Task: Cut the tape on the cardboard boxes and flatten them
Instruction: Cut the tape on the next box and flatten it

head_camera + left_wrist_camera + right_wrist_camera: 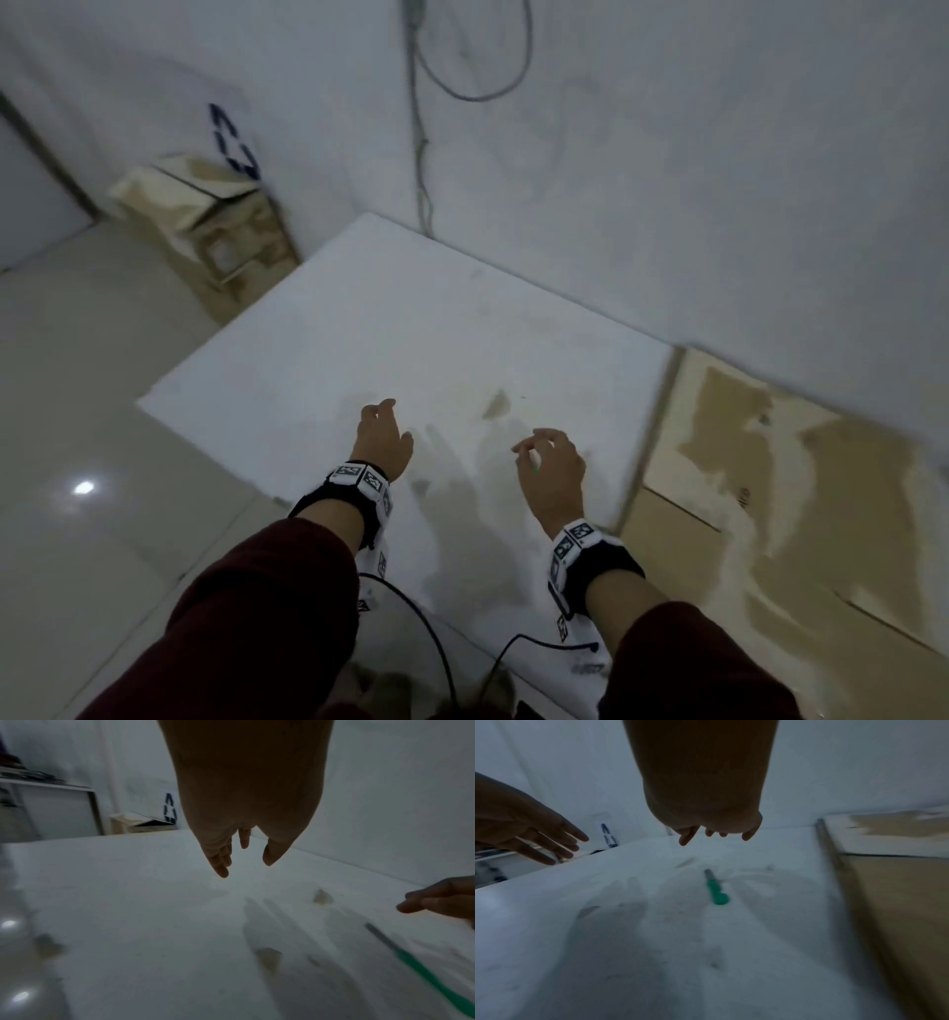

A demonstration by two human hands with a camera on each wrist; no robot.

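left grip: fingers loose, empty, above white counter | right grip: loosely curled, empty | green-handled knife: on counter beneath right grip | flattened cardboard: past counter's right edge | cardboard box: beyond far-left corner

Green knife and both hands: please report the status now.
Left hand open, holding nothing. Right hand open, above the green knife, which lies on the white table. Flattened cardboard at right; nothing blocks the knife.

No text can be read; only a dark blue recycling sign stands on the white wall panel.
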